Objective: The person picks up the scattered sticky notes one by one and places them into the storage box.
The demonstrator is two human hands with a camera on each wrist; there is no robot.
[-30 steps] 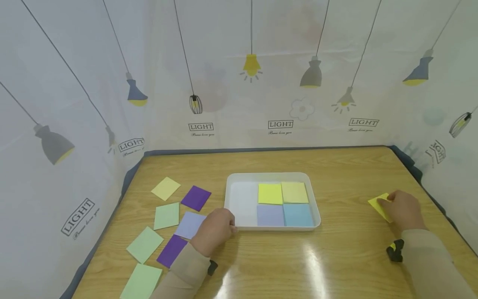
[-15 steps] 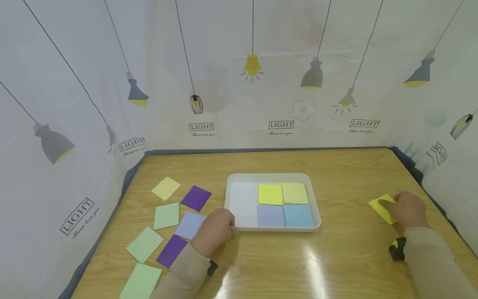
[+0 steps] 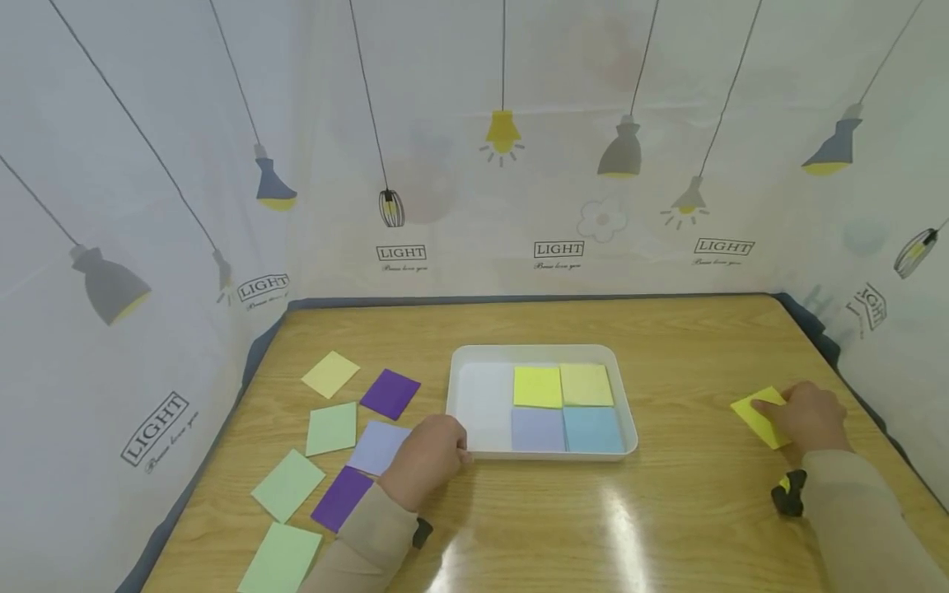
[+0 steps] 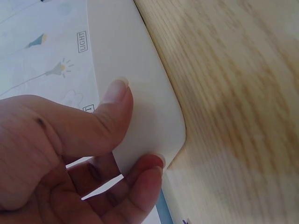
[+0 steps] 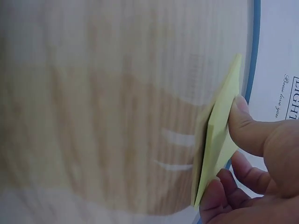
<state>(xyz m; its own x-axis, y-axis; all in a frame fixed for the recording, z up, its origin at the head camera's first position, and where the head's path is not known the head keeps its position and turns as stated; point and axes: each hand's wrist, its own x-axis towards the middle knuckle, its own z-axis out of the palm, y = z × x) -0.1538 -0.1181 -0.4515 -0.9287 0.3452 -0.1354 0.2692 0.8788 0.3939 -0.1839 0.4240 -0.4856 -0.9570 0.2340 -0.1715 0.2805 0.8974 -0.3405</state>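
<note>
At its near left corner, the white tray (image 3: 483, 354) is gripped by my left hand (image 3: 426, 461). In the left wrist view the thumb (image 4: 117, 109) lies against the tray's outer wall (image 4: 145, 93), with fingertips curled at its corner. Inside the tray's right part lie bright yellow (image 3: 537, 387), pale yellow (image 3: 586, 385), lilac (image 3: 538, 429) and blue sticky note pads (image 3: 593, 429). Far to the right, my right hand (image 3: 811, 417) holds a yellow sticky note pad (image 3: 758, 416) by its edges, thumb and fingers on opposite sides. The right wrist view shows this pad (image 5: 219, 130) low at the wooden tabletop.
Left of the tray several loose pads lie scattered on the table (image 3: 689, 346): pale yellow (image 3: 330, 374), purple (image 3: 390, 394), lilac (image 3: 374, 447) and light green (image 3: 287, 486). Part of the lilac one is behind my left hand. A cloth wall printed with lamps surrounds the table.
My right hand has shifted slightly right and down, uncovering a little more of the yellow sticky note pad. The left hand and the tray keep their places.
</note>
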